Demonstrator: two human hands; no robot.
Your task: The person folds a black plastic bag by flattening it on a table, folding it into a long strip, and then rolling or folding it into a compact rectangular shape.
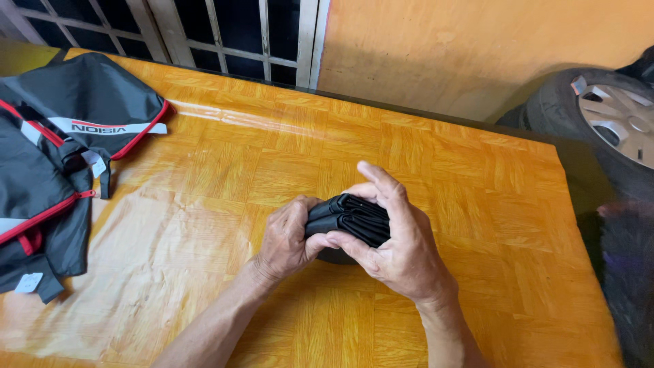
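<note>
A folded black bundle (354, 219), mostly hidden, sits pressed between both hands above the table (477, 177). The left hand (286, 242) and right hand (395, 238) clamp it. A grey-red bag (61, 143) lies cut off at left.

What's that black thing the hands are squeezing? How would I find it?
Look at the big orange table, near its middle. There the left hand and right hand press together a small black folded bundle. Unlike the grey-and-red bag at the table's left end, it is plain black and held.
</note>
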